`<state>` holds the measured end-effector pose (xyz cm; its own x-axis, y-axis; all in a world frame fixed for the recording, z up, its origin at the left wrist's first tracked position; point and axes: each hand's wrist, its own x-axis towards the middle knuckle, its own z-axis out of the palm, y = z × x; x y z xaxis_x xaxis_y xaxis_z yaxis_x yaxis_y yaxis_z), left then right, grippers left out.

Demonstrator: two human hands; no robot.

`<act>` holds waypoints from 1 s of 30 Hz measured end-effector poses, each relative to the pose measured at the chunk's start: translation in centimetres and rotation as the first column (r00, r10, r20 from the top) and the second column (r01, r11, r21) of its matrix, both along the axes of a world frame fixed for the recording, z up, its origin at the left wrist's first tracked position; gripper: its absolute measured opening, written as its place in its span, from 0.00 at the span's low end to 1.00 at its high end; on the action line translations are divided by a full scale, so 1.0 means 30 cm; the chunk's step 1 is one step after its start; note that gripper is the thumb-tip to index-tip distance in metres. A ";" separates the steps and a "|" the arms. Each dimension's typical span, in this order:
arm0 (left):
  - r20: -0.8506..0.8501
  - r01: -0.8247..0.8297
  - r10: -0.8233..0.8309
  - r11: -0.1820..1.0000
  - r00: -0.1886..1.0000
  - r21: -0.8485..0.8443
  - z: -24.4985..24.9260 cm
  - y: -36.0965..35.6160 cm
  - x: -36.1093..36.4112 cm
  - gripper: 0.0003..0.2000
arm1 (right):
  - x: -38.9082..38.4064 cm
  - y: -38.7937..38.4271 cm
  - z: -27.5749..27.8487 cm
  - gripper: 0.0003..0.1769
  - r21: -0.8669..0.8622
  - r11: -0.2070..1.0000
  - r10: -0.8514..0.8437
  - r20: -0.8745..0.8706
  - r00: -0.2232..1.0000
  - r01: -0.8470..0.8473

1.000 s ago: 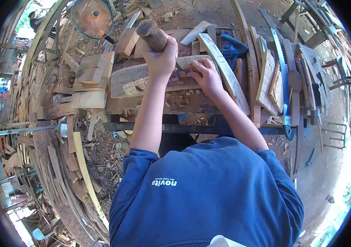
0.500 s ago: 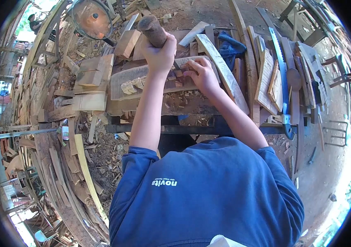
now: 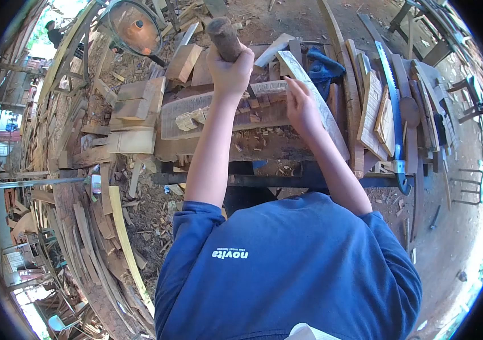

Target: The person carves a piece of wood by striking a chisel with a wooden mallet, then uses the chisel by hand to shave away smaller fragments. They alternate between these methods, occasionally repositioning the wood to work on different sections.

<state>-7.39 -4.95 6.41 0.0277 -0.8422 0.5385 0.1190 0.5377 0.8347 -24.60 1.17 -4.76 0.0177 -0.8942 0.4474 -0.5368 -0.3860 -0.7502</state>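
Observation:
My left hand (image 3: pixel 230 73) is closed around a chisel with a thick round wooden handle (image 3: pixel 222 35). Its narrow dark blade (image 3: pixel 251 92) points down at a curved wooden piece (image 3: pixel 173 107) lying on the bench. A row of notched blocks (image 3: pixel 254 103) runs along the middle of that piece, and pale chunks (image 3: pixel 187 120) of wood show at its left part. At the right end of the piece is my right hand (image 3: pixel 304 110), fingers stretched out and apart from the blade. I see nothing held in it.
Wood blocks (image 3: pixel 133 102) are stacked left of the piece. To the right lie boards (image 3: pixel 373 113), a blue cloth (image 3: pixel 325 68) and a long blue-handled saw (image 3: pixel 391 102). A round wire-guarded fan or lamp (image 3: pixel 136 25) stands at the back left. Wood scraps cover the ground.
My right hand has moved right, away from the notched blocks, and its fingers have straightened. My left hand still grips the chisel over the piece. The whole view has shifted slightly.

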 end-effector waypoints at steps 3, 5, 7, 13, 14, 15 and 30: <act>-0.059 0.033 -0.032 0.999 0.998 0.014 -0.011 -0.016 0.002 0.07 | -0.059 0.055 0.037 0.28 0.147 0.969 -0.146 -0.312 0.939 0.199; -0.042 0.008 -0.007 1.000 0.999 0.029 -0.013 -0.020 -0.009 0.07 | -0.092 0.078 0.055 0.31 0.222 0.909 -0.189 -0.533 0.825 0.352; 0.023 -0.021 0.021 1.000 1.000 0.007 -0.022 -0.026 -0.024 0.06 | -0.126 0.080 0.061 0.38 0.495 0.805 -0.047 -0.495 0.867 0.326; 0.172 -0.121 0.126 0.992 0.977 -0.038 -0.021 -0.017 -0.040 0.05 | -0.234 0.101 0.112 0.53 0.606 0.775 0.123 -0.421 0.899 0.178; 0.108 -0.094 0.094 0.996 0.990 -0.007 -0.025 -0.022 -0.030 0.05 | -0.245 0.107 0.107 0.52 0.619 0.772 0.171 -0.423 0.890 0.146; 0.042 -0.062 0.061 0.998 0.997 0.023 -0.015 -0.021 -0.026 0.05 | -0.260 0.110 0.095 0.52 0.633 0.765 0.218 -0.425 0.878 0.116; 0.045 -0.118 0.114 0.989 0.992 0.092 -0.003 -0.004 -0.020 0.08 | -0.217 0.080 0.952 0.34 -0.340 0.907 0.308 0.136 0.942 -0.248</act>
